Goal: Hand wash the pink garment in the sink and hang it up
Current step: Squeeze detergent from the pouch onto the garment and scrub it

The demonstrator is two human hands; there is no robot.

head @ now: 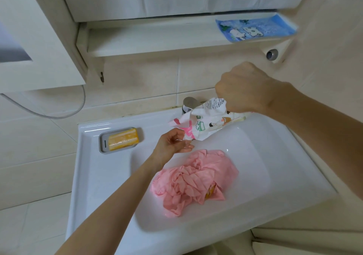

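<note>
The pink garment [193,180] lies crumpled in the white sink [102,168], right of centre, with a bit of yellow showing in its folds. Above it, both hands hold a white printed plastic bag [204,123]. My right hand [241,89] is clenched on the bag's upper end, near the faucet. My left hand [173,142] pinches the bag's lower pink-printed corner, just above the garment's far edge. The bag hangs tilted over the basin.
A yellow soap bar [123,138] sits in a grey dish on the sink's left rim. The chrome faucet [189,103] stands behind the bag. A blue printed tray [255,28] rests on the shelf above, under a cabinet. A cable hangs at the left wall.
</note>
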